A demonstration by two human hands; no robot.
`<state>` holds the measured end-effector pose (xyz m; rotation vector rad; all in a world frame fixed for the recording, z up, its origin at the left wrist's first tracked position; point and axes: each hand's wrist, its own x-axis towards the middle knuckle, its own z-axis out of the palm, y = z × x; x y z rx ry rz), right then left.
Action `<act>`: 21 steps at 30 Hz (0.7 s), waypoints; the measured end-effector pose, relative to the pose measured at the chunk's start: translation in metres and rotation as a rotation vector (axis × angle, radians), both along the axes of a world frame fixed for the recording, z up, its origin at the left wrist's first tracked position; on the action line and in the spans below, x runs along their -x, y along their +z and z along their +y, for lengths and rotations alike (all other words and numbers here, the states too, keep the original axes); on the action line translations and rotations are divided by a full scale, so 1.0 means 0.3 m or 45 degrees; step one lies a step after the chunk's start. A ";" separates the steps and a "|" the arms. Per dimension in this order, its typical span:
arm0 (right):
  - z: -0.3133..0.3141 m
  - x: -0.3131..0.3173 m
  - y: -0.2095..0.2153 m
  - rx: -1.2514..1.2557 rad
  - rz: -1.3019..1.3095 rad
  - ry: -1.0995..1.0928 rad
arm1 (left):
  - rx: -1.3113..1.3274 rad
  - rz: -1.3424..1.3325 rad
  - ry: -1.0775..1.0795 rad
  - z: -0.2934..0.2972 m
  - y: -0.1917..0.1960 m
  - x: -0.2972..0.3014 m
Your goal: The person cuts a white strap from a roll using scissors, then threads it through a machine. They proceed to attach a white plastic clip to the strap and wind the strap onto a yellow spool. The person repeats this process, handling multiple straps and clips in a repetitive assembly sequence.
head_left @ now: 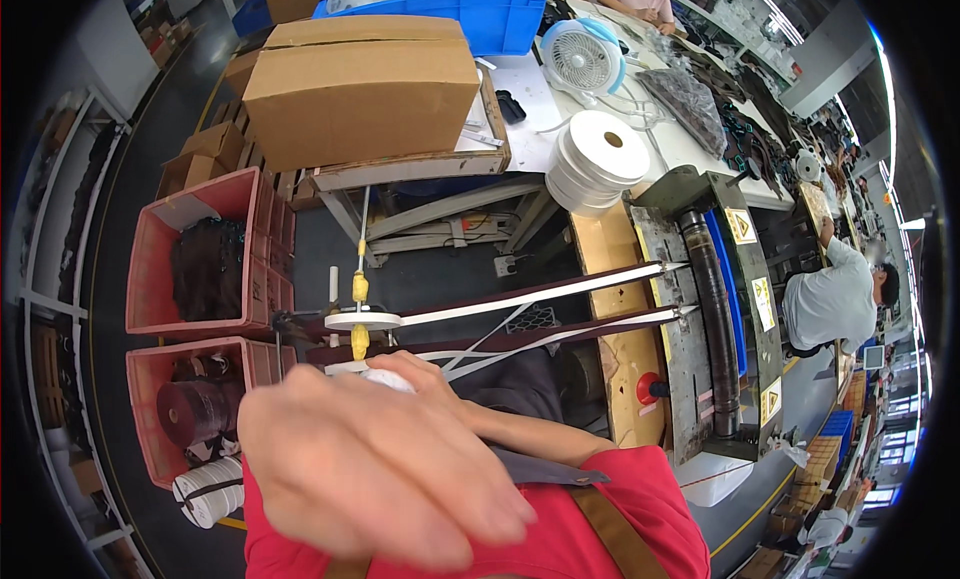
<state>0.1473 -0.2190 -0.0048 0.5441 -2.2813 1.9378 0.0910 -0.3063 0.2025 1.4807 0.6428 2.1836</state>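
Note:
My left hand (375,469) is raised close to the camera, large and smeared by motion; whether it holds anything does not show. Behind it, my right hand (425,374) reaches in from the right with its fingers curled at a piece of white tape (388,380), partly hidden by the left hand. Just beyond is a white disc-shaped guide (362,320) on an upright rod with yellow fittings (359,286). Two dark bands with white tape (530,297) run from there rightward to a machine with a dark roller (712,319).
Pink crates (270,239) with dark rolled material stand at left. A cardboard box (365,89) and blue bin (500,19) top the bench. White tape rolls (605,149) and a fan (583,59) sit farther right. A person in grey (830,299) works beyond the machine.

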 end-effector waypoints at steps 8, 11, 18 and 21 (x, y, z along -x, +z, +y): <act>0.010 -0.009 -0.023 -0.014 0.012 0.048 | -0.360 -0.623 0.222 0.096 0.112 -0.216; 0.008 -0.007 -0.019 -0.020 0.036 0.051 | -0.418 -0.568 0.036 0.105 0.129 -0.178; -0.020 0.006 -0.006 0.046 0.083 0.045 | -0.487 -0.520 -0.257 0.096 0.139 -0.140; -0.050 0.024 -0.004 0.103 0.191 0.039 | -0.499 -0.491 -0.405 0.070 0.141 -0.110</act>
